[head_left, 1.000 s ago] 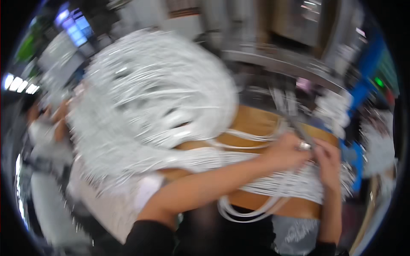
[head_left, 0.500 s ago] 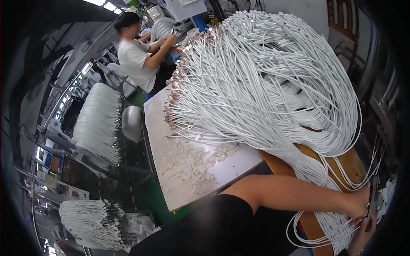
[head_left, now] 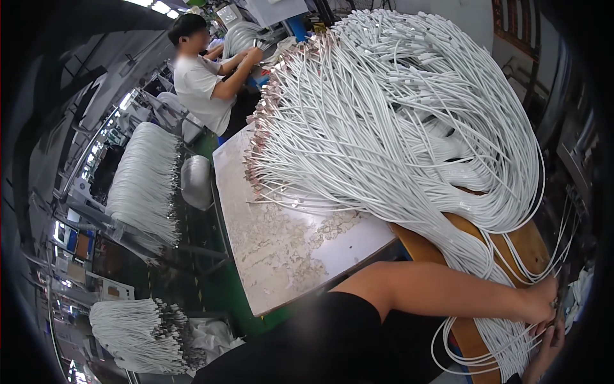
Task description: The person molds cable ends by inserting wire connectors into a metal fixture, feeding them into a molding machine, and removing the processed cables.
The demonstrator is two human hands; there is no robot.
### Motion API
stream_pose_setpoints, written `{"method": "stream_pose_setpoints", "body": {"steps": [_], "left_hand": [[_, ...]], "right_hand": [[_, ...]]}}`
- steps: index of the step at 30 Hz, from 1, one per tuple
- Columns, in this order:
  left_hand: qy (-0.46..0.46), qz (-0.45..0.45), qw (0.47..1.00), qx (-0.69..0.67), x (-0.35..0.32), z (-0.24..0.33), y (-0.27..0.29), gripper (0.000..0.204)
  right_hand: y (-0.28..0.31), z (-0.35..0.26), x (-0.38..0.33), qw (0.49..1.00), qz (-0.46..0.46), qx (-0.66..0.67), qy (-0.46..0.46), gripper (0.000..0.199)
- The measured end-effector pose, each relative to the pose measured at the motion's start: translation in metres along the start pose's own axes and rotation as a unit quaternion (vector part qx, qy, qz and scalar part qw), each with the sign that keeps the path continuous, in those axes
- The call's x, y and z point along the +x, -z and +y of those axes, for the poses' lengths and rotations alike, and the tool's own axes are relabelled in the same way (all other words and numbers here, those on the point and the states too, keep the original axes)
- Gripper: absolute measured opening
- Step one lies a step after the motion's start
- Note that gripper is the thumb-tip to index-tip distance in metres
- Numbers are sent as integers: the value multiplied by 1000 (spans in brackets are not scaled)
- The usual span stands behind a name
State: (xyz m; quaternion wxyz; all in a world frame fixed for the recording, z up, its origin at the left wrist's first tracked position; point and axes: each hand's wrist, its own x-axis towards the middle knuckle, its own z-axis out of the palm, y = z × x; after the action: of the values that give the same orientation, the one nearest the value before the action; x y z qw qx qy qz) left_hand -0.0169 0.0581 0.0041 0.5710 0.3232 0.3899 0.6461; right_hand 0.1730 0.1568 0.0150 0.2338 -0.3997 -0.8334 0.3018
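Observation:
My left arm reaches across to the lower right, and my left hand (head_left: 542, 301) is closed there, its fingers curled beside a dark upright metal part (head_left: 561, 291). Just below it, my right hand (head_left: 547, 349) is closed too, its fingertips close to the left ones. Whatever lies between the fingers is too small and dim to make out. White cables (head_left: 499, 336) run up to both hands from a bundle hanging over a brown board (head_left: 476, 358). The large heap of white cables (head_left: 384, 128) lies beyond, with copper-coloured ends along its left side.
A worn pale table (head_left: 275, 256) bears part of the heap. To the left, further white cable bundles (head_left: 144, 185) hang on a rack, and another bundle (head_left: 131, 336) lies lower down. A person in a white shirt (head_left: 201, 86) works at the back. White pieces (head_left: 581, 291) lie at the right edge.
Both hands have shifted slightly, staying close together by the metal part. The whole view has moved a little. The cable heap lies as before.

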Motion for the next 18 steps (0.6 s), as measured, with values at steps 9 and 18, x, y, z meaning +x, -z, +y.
{"method": "stream_pose_setpoints", "body": {"steps": [9, 18], "left_hand": [[-11, 49, 979, 199, -8, 19, 31, 25], [33, 1, 984, 175, -19, 34, 18, 18]], "right_hand": [[-17, 12, 10, 970, -20, 242, 16, 29], [-9, -20, 3, 967, -37, 253, 15, 25]]}}
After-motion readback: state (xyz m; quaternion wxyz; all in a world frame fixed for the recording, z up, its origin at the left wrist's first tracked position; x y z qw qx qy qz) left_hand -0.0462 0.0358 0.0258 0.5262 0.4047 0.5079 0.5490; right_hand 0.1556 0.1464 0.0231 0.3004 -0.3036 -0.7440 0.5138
